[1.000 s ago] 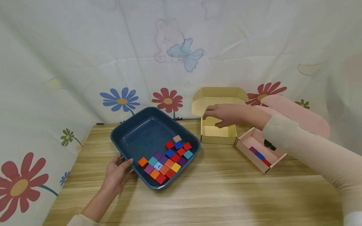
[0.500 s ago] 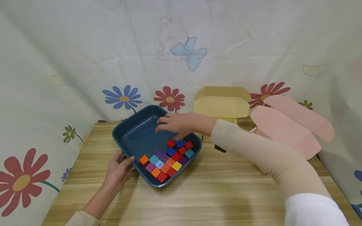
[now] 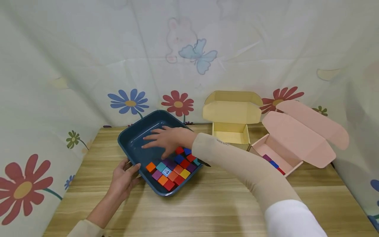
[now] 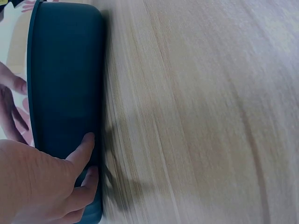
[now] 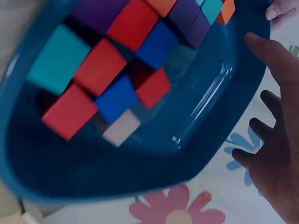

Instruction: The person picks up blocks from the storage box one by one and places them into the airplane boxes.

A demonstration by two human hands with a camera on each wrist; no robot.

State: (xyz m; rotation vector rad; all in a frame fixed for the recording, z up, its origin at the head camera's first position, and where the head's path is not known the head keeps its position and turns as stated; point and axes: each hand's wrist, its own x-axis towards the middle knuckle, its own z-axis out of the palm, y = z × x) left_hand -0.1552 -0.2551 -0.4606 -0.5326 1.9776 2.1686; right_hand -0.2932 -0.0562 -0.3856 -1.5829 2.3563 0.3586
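Observation:
My left hand (image 3: 122,179) grips the side of a dark blue tray (image 3: 137,144), its thumb over the rim. In the left wrist view its fingers (image 4: 80,156) press on the outer wall. My right hand (image 3: 168,140) hovers over the tray with fingers spread, holding nothing. Coloured cubes lie bunched at the tray's near right side, among them a yellow cube (image 3: 185,173) and an orange cube (image 3: 150,167). The right wrist view shows a pale wooden cube (image 5: 122,128) at the bunch's edge, hidden by the right arm in the head view.
Right of the tray stands a yellow cardboard box (image 3: 232,136) with its lid up. Beside it is a pink box (image 3: 276,149), lid folded back, holding purple, blue and red cubes (image 3: 273,164). A flowered curtain (image 3: 251,42) hangs behind the wooden table (image 3: 207,204).
My right hand has moved left from above the yellow box to over the tray, and its fingers have spread. The left hand keeps its hold on the tray.

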